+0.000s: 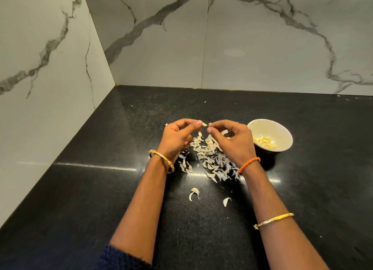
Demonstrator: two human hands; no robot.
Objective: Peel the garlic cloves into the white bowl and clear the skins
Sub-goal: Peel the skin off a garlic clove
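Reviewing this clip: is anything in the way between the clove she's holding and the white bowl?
Nothing visible blocks it. The garlic clove is pinched between the left hand and right hand; the white bowl sits open just beyond the right hand, with only bare counter around it.

You're likely in a home kitchen, black speckled stone counter (101,189), marble-look wall tiles (262,47) meeting at 11 o'clock.
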